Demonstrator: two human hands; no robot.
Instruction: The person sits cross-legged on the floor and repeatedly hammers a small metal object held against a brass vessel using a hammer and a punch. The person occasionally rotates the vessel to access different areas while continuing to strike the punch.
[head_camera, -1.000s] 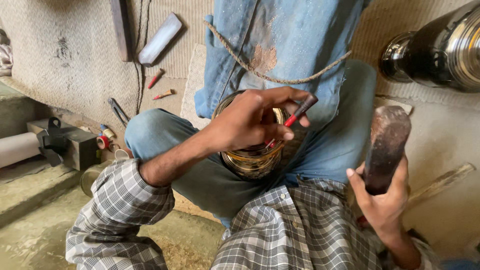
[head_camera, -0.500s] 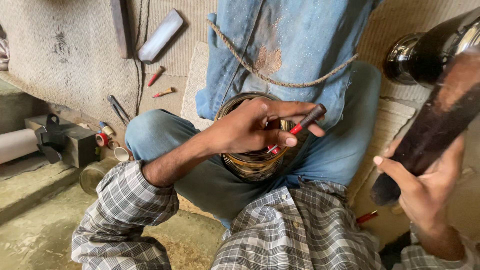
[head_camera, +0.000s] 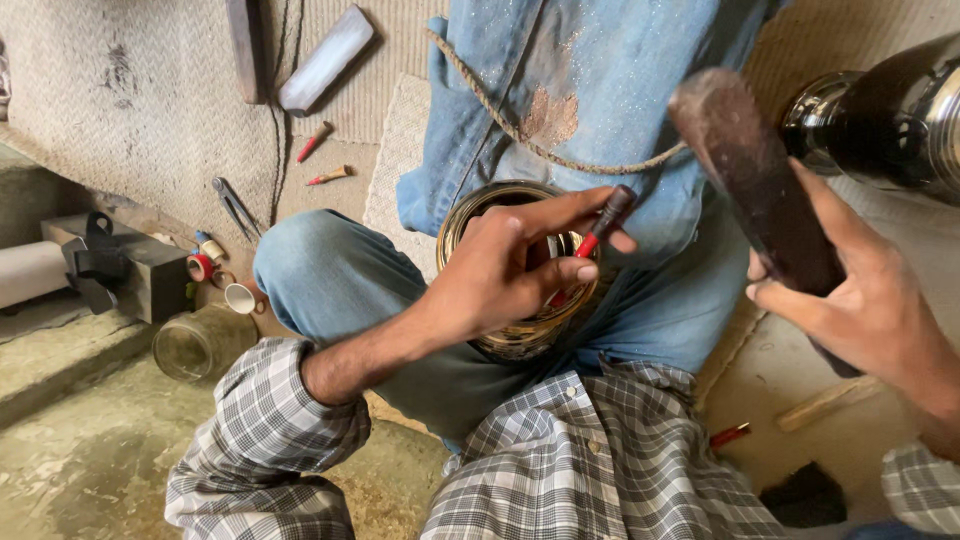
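Left hand (head_camera: 505, 275) fingers pinching red-tipped punch (head_camera: 598, 232) vs brass bowl (head_camera: 520, 335), braced on lap; right hand (head_camera: 865, 305), at 3 o'clock, wrapped round mallet (head_camera: 750, 170), raised to swing.

Floor-level metal craft workshop: woven mat (head_camera: 150, 120), scattered small tools (head_camera: 236, 208), metal block (head_camera: 150, 265), glass jar (head_camera: 200, 345), polished metal vessel (head_camera: 890, 120), dusty concrete floor (head_camera: 80, 470).

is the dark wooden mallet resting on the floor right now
No, the right hand holds the dark wooden mallet raised above the lap.
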